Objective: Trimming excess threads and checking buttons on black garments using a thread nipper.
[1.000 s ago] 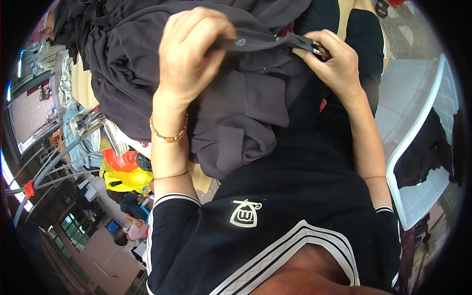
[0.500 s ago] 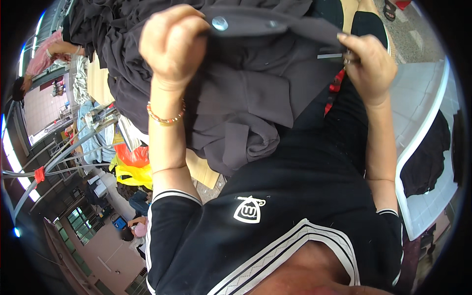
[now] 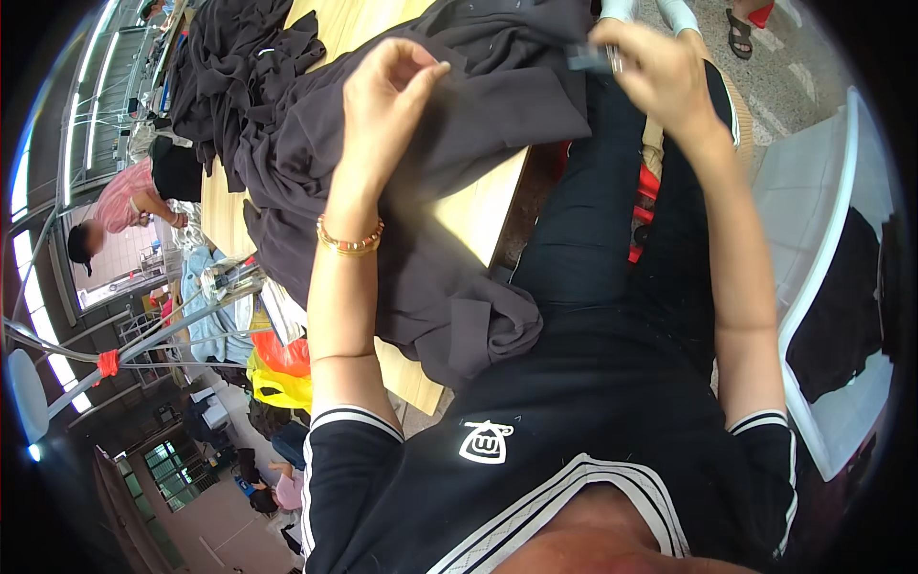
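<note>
Head view, left hand: the left hand [image 3: 387,100] is lifting up over the dark grey cloth [image 3: 478,105]; its fingers [image 3: 421,72] are curling almost shut; they are pinching together near the cloth, but I cannot tell if they are gripping a bit of it

Head view, right hand: the right hand [image 3: 660,72] is closing on a small grey tool [image 3: 588,59] at the cloth's top edge; the tool is blurry, so I cannot tell what kind it is

Head view, cloth: the cloth is lying across the wooden table [image 3: 478,206]; one end is hanging over the near edge onto the person's lap; more dark cloth [image 3: 225,67] is piling up at the far left corner

Head view, around: a gold bracelet [image 3: 349,241] is sitting on the left wrist; a white chair [image 3: 813,287] is standing at the right; another person in pink [image 3: 129,196] is bending down far to the left

What could go wrong: the cloth could be sliding off the table, since so much is hanging down; the small tool could be nicking the cloth or a finger, since the hands are working close together
</note>
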`<action>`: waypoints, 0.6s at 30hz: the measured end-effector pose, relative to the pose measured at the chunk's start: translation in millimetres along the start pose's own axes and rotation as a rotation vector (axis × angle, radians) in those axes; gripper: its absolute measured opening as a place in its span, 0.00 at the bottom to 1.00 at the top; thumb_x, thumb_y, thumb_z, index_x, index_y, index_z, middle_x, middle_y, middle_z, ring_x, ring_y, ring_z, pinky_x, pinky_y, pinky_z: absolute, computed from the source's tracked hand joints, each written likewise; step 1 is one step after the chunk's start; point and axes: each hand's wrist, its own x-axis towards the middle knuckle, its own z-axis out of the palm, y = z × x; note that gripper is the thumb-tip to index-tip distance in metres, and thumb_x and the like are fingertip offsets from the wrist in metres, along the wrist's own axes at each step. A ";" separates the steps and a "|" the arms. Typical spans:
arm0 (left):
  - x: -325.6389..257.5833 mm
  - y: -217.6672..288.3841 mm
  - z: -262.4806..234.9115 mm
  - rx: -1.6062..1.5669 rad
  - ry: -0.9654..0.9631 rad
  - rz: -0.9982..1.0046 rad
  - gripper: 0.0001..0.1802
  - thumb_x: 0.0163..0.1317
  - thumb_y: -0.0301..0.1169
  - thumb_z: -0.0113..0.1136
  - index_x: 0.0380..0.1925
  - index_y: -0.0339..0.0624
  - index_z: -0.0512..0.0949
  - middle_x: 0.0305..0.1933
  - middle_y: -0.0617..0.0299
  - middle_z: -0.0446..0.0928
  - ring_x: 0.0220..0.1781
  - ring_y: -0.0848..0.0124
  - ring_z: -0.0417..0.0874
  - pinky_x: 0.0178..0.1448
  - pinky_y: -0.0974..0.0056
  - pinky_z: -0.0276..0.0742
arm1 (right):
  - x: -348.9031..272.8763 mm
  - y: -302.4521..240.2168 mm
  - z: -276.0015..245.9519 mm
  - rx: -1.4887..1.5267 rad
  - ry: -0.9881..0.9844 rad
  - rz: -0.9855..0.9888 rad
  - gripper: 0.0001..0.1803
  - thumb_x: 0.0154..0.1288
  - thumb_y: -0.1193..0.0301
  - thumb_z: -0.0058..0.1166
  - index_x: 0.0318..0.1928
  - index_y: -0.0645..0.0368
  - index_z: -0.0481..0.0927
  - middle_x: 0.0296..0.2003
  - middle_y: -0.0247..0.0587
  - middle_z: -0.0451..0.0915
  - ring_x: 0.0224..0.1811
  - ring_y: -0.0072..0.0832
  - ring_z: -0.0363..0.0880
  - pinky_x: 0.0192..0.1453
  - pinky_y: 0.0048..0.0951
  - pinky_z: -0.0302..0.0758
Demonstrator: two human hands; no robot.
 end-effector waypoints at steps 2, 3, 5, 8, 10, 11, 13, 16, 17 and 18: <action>-9.9 10.1 11.2 -0.243 -0.015 -0.162 0.08 0.61 0.25 0.67 0.38 0.36 0.79 0.30 0.67 0.80 0.30 0.83 0.77 0.36 0.76 0.74 | -33.3 -14.3 -0.4 0.179 0.055 0.001 0.21 0.48 0.85 0.56 0.44 0.55 0.83 0.27 0.39 0.78 0.23 0.29 0.76 0.29 0.29 0.72; -14.5 15.9 13.2 -0.282 -0.012 -0.184 0.10 0.63 0.23 0.68 0.43 0.38 0.79 0.35 0.70 0.80 0.30 0.85 0.78 0.34 0.79 0.72 | -40.3 -27.2 -11.4 0.199 -0.006 0.019 0.21 0.45 0.87 0.55 0.43 0.58 0.84 0.26 0.37 0.77 0.22 0.28 0.74 0.28 0.28 0.71; -19.3 17.1 17.7 -0.227 0.048 -0.083 0.12 0.63 0.22 0.67 0.45 0.37 0.79 0.39 0.68 0.80 0.31 0.85 0.78 0.34 0.78 0.72 | -50.9 -44.7 -21.6 0.252 -0.038 0.090 0.16 0.47 0.82 0.61 0.39 0.55 0.84 0.25 0.35 0.77 0.22 0.28 0.78 0.27 0.28 0.73; -26.4 32.6 22.3 0.052 0.173 0.090 0.20 0.58 0.22 0.68 0.51 0.40 0.78 0.50 0.59 0.73 0.28 0.78 0.78 0.36 0.72 0.76 | -53.9 -58.3 -32.5 0.211 -0.026 -0.009 0.18 0.41 0.80 0.64 0.38 0.54 0.85 0.24 0.35 0.77 0.22 0.30 0.77 0.25 0.29 0.72; -31.7 32.0 27.0 0.269 0.248 0.190 0.24 0.55 0.21 0.67 0.53 0.46 0.79 0.54 0.57 0.71 0.30 0.72 0.80 0.38 0.66 0.80 | -51.2 -66.3 -39.3 0.185 -0.024 -0.068 0.20 0.38 0.78 0.66 0.39 0.53 0.86 0.22 0.33 0.74 0.22 0.28 0.76 0.24 0.29 0.70; -33.0 31.0 27.8 0.272 0.256 0.181 0.24 0.55 0.21 0.67 0.53 0.46 0.79 0.54 0.57 0.71 0.30 0.72 0.80 0.38 0.66 0.80 | -48.6 -70.5 -43.8 0.156 -0.035 -0.106 0.20 0.38 0.78 0.66 0.39 0.53 0.86 0.22 0.33 0.73 0.21 0.28 0.75 0.23 0.29 0.70; -37.5 27.9 27.6 0.308 0.292 0.222 0.23 0.56 0.21 0.67 0.52 0.50 0.80 0.54 0.58 0.71 0.31 0.70 0.81 0.39 0.64 0.80 | -45.0 -80.8 -46.3 0.149 0.003 -0.201 0.19 0.40 0.77 0.67 0.39 0.53 0.86 0.20 0.30 0.69 0.19 0.25 0.71 0.21 0.27 0.65; -42.1 22.1 22.1 0.269 0.225 0.292 0.15 0.55 0.21 0.67 0.43 0.49 0.83 0.49 0.61 0.76 0.35 0.66 0.83 0.40 0.63 0.80 | -44.1 -94.5 -47.9 0.160 0.010 -0.283 0.16 0.44 0.74 0.68 0.38 0.53 0.87 0.20 0.28 0.65 0.17 0.22 0.66 0.19 0.25 0.60; -46.2 21.7 20.6 0.294 0.226 0.303 0.15 0.56 0.16 0.68 0.43 0.42 0.84 0.46 0.61 0.78 0.35 0.75 0.80 0.41 0.72 0.79 | -44.2 -98.7 -49.9 0.175 -0.013 -0.294 0.15 0.44 0.74 0.67 0.38 0.54 0.87 0.20 0.28 0.65 0.17 0.22 0.66 0.18 0.24 0.59; -49.5 19.7 18.4 0.296 0.234 0.290 0.15 0.56 0.16 0.68 0.43 0.42 0.84 0.46 0.61 0.78 0.35 0.75 0.80 0.41 0.72 0.79 | -43.9 -101.6 -49.5 0.188 -0.025 -0.311 0.14 0.44 0.73 0.67 0.37 0.54 0.87 0.19 0.28 0.63 0.17 0.21 0.64 0.18 0.24 0.58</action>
